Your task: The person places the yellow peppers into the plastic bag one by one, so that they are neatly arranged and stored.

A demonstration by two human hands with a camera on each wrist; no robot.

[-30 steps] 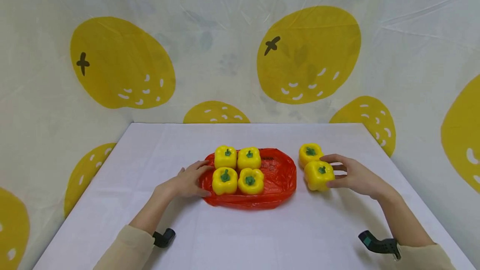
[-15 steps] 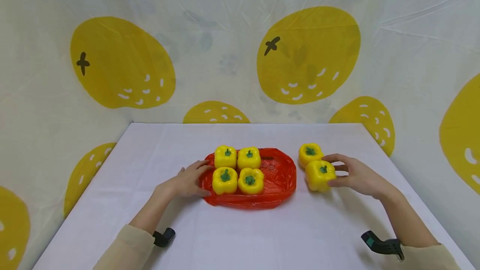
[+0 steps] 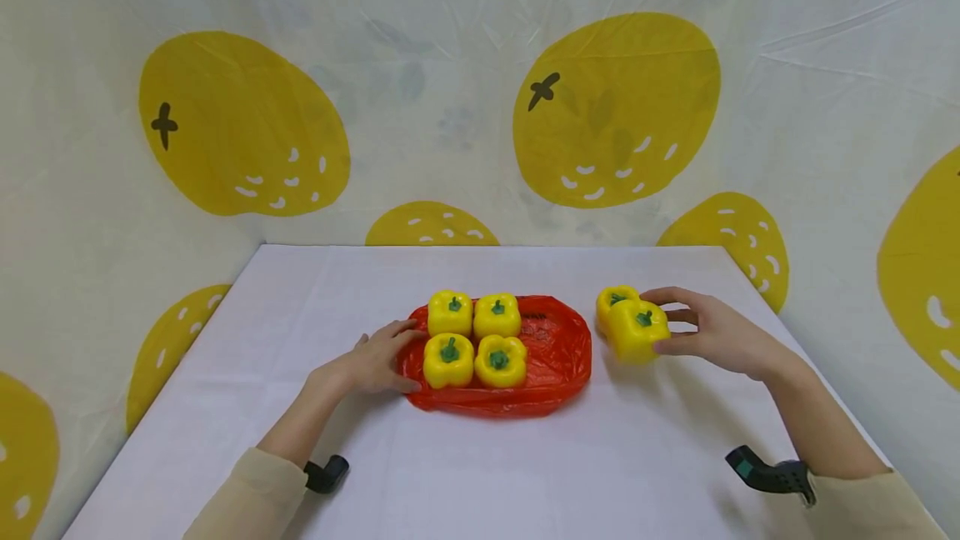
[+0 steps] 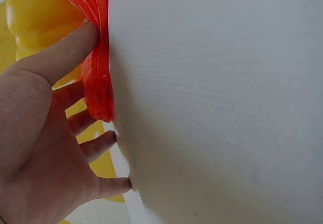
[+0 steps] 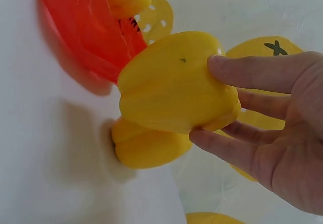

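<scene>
A yellow bell pepper (image 5: 176,82) with a green stem is up off the table, gripped between the thumb and fingers of my right hand (image 3: 716,333). Behind it, another yellow bell pepper (image 3: 609,300) stands on the table, partly covered in the head view. My left hand (image 3: 375,361) rests at the left end of a red plastic bag (image 3: 558,348), fingers spread. In the left wrist view the thumb (image 4: 75,47) lies against the bag's side, and the lower fingertips are at the tabletop. Several yellow bell peppers (image 3: 448,361) sit in two rows on the bag's left part.
The bag's right part shows bare red plastic. A white cloth (image 3: 480,473) covers the table. Behind it hangs a pale curtain (image 3: 442,90) printed with big yellow fruit. Each wrist wears a black camera mount (image 3: 768,473).
My right hand has lifted the bell pepper off the table, and it now overlaps the one behind it more. The left hand and the bag have stayed put.
</scene>
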